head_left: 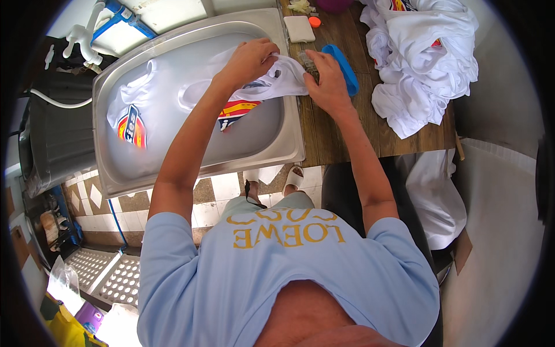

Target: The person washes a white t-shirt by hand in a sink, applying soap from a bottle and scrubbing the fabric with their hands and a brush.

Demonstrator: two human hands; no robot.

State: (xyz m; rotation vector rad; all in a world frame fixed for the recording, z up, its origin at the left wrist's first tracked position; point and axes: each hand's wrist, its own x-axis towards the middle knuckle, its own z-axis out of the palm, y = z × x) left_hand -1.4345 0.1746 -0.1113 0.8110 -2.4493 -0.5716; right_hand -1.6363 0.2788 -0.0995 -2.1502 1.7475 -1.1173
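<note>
A white printed T-shirt (287,84) lies partly in the cloudy water of a metal sink (293,130), its near end drawn up over the right rim. My left hand (250,61) is closed on the cloth, fingertips pinching its upper edge. At the right end of the same shirt is my right hand (329,84), thumb against the fabric and index finger held apart from it. Just beyond that hand rests a blue scrub brush (345,72). A second white T-shirt (134,107) with a red, yellow and blue print floats at the sink's left.
White clothes (425,63) are heaped on the wooden counter (358,136) at right. Farther back sit a whitish soap bar (299,29) and an orange cap (314,22). A white tap (84,43) stands over the sink's far left corner; a dark bin (63,133) is beside it.
</note>
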